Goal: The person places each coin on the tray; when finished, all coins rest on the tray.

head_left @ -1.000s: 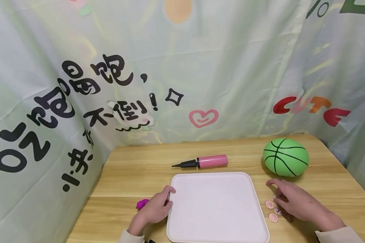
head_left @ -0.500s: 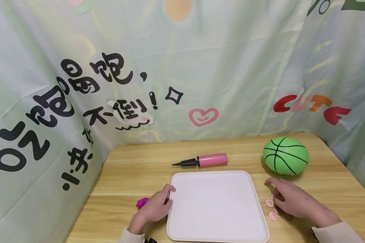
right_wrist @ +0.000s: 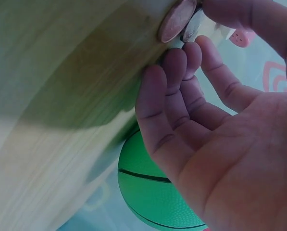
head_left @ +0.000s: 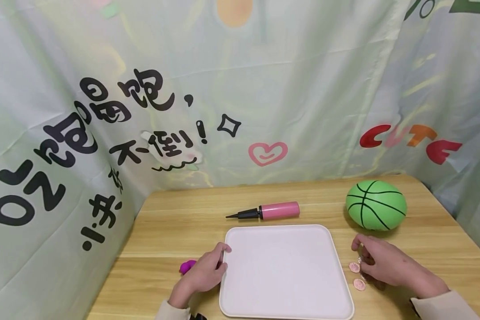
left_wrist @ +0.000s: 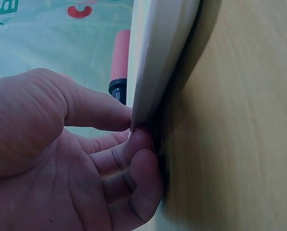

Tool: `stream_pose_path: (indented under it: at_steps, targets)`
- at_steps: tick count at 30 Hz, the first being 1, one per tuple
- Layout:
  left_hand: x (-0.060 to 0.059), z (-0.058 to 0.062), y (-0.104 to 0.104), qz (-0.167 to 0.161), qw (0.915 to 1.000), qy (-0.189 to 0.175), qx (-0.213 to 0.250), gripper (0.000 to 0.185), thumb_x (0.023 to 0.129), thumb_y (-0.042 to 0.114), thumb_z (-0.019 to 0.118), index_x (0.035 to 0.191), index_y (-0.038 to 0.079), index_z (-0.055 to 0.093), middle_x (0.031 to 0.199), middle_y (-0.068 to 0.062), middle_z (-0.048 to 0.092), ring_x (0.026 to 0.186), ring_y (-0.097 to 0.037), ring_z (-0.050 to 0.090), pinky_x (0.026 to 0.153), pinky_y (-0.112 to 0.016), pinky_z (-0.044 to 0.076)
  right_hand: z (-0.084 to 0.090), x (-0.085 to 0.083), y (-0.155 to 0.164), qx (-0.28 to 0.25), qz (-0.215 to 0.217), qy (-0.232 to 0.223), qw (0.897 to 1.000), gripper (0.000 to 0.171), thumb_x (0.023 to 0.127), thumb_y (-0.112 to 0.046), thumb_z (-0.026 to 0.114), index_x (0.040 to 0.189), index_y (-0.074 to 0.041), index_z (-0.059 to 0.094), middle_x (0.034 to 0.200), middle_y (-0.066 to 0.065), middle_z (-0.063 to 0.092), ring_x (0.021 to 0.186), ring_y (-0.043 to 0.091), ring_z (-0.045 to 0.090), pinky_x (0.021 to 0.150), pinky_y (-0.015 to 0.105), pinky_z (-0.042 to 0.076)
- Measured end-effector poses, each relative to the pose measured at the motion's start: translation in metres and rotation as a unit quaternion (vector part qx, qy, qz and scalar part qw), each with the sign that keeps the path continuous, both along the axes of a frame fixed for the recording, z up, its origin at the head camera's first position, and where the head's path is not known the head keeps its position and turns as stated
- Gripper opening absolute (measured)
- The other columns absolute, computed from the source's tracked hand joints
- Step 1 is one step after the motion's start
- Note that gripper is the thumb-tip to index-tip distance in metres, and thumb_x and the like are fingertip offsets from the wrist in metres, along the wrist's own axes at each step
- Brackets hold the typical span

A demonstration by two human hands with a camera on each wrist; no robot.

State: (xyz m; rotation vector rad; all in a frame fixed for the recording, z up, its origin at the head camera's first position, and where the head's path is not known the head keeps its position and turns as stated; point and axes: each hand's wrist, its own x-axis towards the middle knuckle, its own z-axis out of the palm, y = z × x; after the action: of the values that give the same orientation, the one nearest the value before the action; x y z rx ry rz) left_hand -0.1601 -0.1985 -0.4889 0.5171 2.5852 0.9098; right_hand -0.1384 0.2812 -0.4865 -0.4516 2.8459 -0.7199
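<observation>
My left hand (head_left: 205, 272) holds the left edge of a white rectangular tray (head_left: 284, 271). In the left wrist view the thumb lies against the tray's rim (left_wrist: 155, 62), with the other fingers bent in at its underside. To the tray's right, my right hand (head_left: 392, 264) is low over several small round patterned discs. Two pink discs, one (head_left: 354, 267) above another (head_left: 359, 284), lie in plain sight; others are partly covered by the fingers. In the right wrist view, the fingers curve loosely and a disc (right_wrist: 178, 20) sits close to the thumb and fingertips, with no grip on it visible.
A pink hand pump (head_left: 280, 210) with a black nozzle lies behind the tray. The green ball (head_left: 376, 205) with black lines rests at the back right. Something purple (head_left: 187, 266) shows beside my left hand. Printed cloth (head_left: 304, 89) hangs around the wooden table (head_left: 184, 218).
My right hand has shifted slightly over the discs, covering more of them, and its index finger has bent downward. The left hand stays on the tray's edge.
</observation>
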Motion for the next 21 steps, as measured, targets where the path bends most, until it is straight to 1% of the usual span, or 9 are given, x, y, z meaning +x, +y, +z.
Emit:
stream_pose_path:
  at_steps: [6,10,13,16,21]
  targets:
    - [-0.0009,-0.0004,0.0005,0.003,1.0,-0.008,0.0,0.033,0.104,0.013,0.053,0.137,0.01,0.048,0.082,0.002,0.05,0.069,-0.008,0.047,0.063,-0.022,0.04,0.0012,0.0001,0.0003,-0.007,0.004,0.001,1.0,0.035,0.08,-0.006,0.075,0.108,-0.011,0.056,0.076,-0.006,0.05,0.063,-0.003,0.044,0.061,0.022,0.04]
    - [-0.0007,-0.0019,0.0004,0.004,0.9999,-0.013,-0.001,0.034,0.104,0.013,0.054,0.137,0.01,0.048,0.082,0.001,0.051,0.068,-0.009,0.047,0.063,-0.022,0.04,-0.0005,0.002,0.0006,-0.011,0.008,0.026,1.0,0.037,0.078,-0.005,0.076,0.11,-0.011,0.059,0.078,-0.007,0.05,0.067,-0.005,0.043,0.063,0.022,0.041]
    - [-0.0006,-0.0024,0.0006,0.003,0.9999,-0.014,-0.002,0.034,0.104,0.014,0.054,0.137,0.01,0.048,0.082,0.001,0.051,0.068,-0.009,0.047,0.062,-0.022,0.04,-0.0014,0.0021,0.0015,-0.014,0.008,0.035,0.999,0.038,0.077,-0.004,0.076,0.11,-0.011,0.06,0.08,-0.008,0.05,0.07,-0.005,0.043,0.064,0.022,0.041]
    - [-0.0006,-0.002,0.0007,0.002,0.9999,-0.013,-0.001,0.034,0.104,0.013,0.053,0.137,0.01,0.047,0.082,0.001,0.051,0.068,-0.008,0.047,0.063,-0.022,0.04,-0.0018,0.0005,0.0038,-0.023,0.016,0.028,0.999,0.037,0.077,-0.001,0.075,0.11,-0.009,0.06,0.08,-0.008,0.052,0.07,-0.005,0.044,0.063,0.022,0.042]
    - [-0.0006,0.0,0.0011,0.003,0.9999,-0.012,0.003,0.034,0.104,0.012,0.053,0.137,0.01,0.047,0.082,0.001,0.05,0.068,-0.008,0.047,0.063,-0.022,0.041,-0.0018,-0.0028,0.0072,-0.041,0.032,-0.001,0.999,0.032,0.083,0.001,0.071,0.112,-0.007,0.058,0.081,-0.005,0.053,0.07,-0.004,0.045,0.063,0.023,0.043]
